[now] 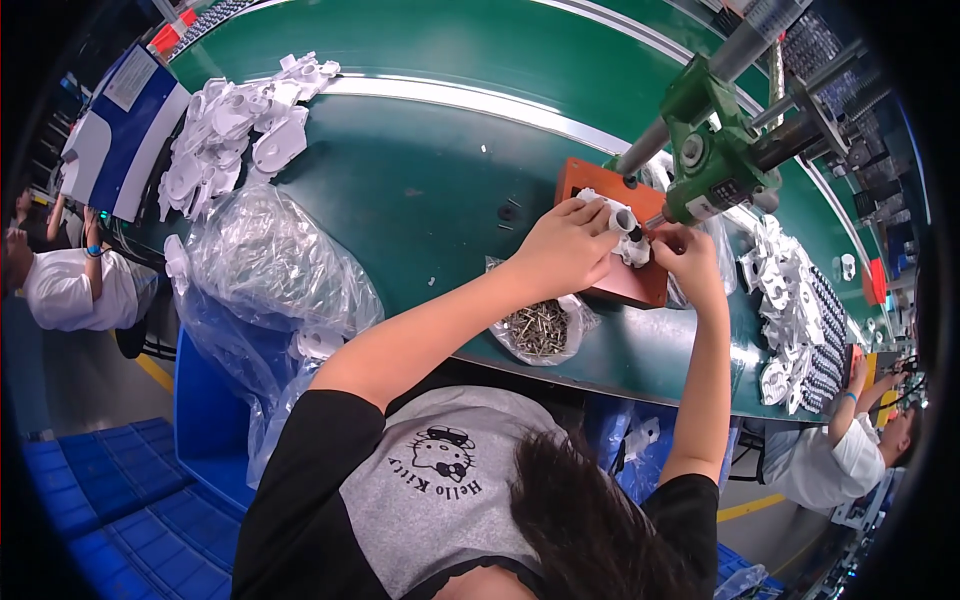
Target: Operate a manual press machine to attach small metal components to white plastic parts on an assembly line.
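Observation:
My left hand (pixel 568 243) is closed on a white plastic part (pixel 624 219) that has a round tube-like boss. The part lies on an orange-red block (pixel 640 290), below the green press head (pixel 720 175). My right hand (pixel 688 262) is at the part's right side, with thumb and fingers pinched together beside a small dark spot. Whatever sits between those fingertips is hidden. In front of the block, an open clear bag of small metal pins (pixel 540 328) rests near the table's front edge.
White plastic parts are heaped at the left (pixel 235 130) and at the right (pixel 785 310), beside rows of dark pieces. A large clear plastic bag (pixel 270 255) hangs over a blue bin (pixel 210 410). Beyond the table runs a green conveyor belt (pixel 420 45). Other people sit left and right.

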